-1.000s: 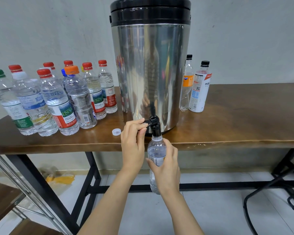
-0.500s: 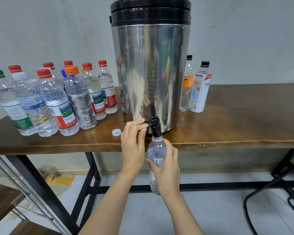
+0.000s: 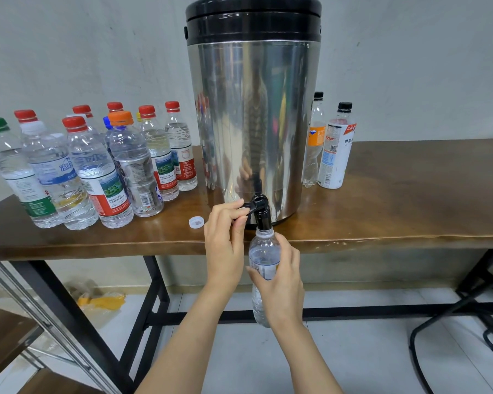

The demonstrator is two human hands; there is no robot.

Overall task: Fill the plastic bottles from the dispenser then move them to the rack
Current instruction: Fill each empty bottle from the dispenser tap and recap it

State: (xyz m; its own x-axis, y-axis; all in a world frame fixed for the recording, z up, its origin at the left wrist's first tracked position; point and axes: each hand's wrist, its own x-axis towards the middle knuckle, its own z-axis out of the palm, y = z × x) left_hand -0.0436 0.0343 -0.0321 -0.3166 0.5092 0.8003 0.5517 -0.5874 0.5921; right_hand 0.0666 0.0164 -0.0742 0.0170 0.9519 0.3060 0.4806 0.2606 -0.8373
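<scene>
A tall steel dispenser point(image 3: 254, 115) with a black lid stands on the wooden table point(image 3: 396, 200). Its black tap point(image 3: 259, 207) juts over the front edge. My left hand point(image 3: 225, 240) pinches the tap's lever. My right hand point(image 3: 279, 274) grips a clear uncapped plastic bottle point(image 3: 264, 254) held upright with its mouth under the spout. The bottle's white cap point(image 3: 196, 222) lies on the table left of the tap. Several capped bottles point(image 3: 91, 172) stand in a cluster at the left.
Two black-capped bottles point(image 3: 335, 149) stand right of the dispenser. A metal rack point(image 3: 20, 317) with wooden shelves shows at the lower left. Black table legs point(image 3: 151, 305) and a chair base point(image 3: 467, 317) stand on the tiled floor. Yellow wrapping point(image 3: 100, 301) lies under the table.
</scene>
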